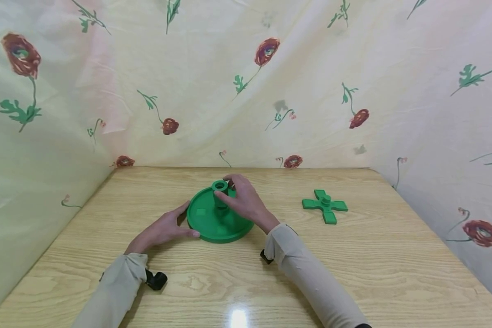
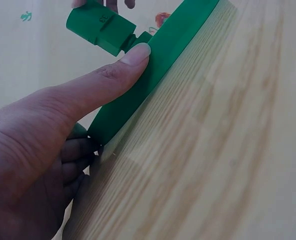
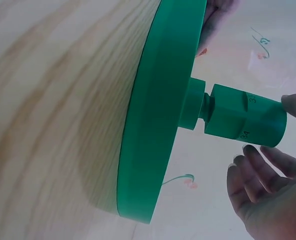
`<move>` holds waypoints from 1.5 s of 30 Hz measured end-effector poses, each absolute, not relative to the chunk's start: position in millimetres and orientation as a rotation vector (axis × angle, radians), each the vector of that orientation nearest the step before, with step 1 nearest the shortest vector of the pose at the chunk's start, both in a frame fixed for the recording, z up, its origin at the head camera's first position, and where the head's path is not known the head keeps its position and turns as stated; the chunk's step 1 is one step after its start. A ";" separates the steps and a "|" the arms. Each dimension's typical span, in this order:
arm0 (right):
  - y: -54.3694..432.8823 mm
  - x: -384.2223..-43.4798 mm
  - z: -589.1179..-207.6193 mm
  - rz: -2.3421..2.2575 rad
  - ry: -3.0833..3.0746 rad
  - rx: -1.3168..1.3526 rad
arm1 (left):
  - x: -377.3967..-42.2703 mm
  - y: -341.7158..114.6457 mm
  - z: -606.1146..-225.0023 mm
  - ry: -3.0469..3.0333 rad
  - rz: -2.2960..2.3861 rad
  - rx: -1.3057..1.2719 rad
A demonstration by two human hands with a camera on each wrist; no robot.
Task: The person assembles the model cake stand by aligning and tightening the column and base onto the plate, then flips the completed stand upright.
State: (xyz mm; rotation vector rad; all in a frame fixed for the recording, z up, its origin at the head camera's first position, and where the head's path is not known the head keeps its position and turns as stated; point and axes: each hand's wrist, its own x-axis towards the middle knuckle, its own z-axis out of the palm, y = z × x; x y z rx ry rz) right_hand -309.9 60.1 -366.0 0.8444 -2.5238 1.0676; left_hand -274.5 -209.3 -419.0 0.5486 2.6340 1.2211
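A green round tray-like disc (image 1: 205, 220) with a raised rim lies on the table. My left hand (image 1: 166, 229) holds its left edge, the thumb on the near rim and the fingers round the far side, as the left wrist view (image 2: 42, 130) also shows. Over the disc's middle stands a green hollow cylinder (image 3: 245, 117) marked 33 and 34, with a narrow neck showing between it and the disc's central post (image 3: 192, 104). My right hand (image 1: 246, 200) pinches the cylinder's upper end between thumb and forefinger; the other fingers lie loosely beside it.
A green cross-shaped piece (image 1: 325, 206) with a round knob at its centre lies on the wooden table (image 1: 373, 255), right of the disc. A flower-patterned cloth (image 1: 205, 82) hangs behind the table and along its sides.
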 end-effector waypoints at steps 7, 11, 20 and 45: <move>62.0 -310.2 -366.6 1.070 -2.536 0.910 | -274.2 -208.6 -418.5 2.630 1.230 0.553; 63.0 -310.3 -366.7 1.069 -2.527 0.959 | -274.1 -208.5 -418.3 2.631 1.233 0.551; 63.8 -309.5 -365.9 1.043 -2.523 0.931 | -274.1 -209.4 -418.7 2.647 1.207 0.546; 65.2 -309.4 -365.6 1.066 -2.528 0.936 | -275.6 -209.2 -420.2 2.641 1.222 0.562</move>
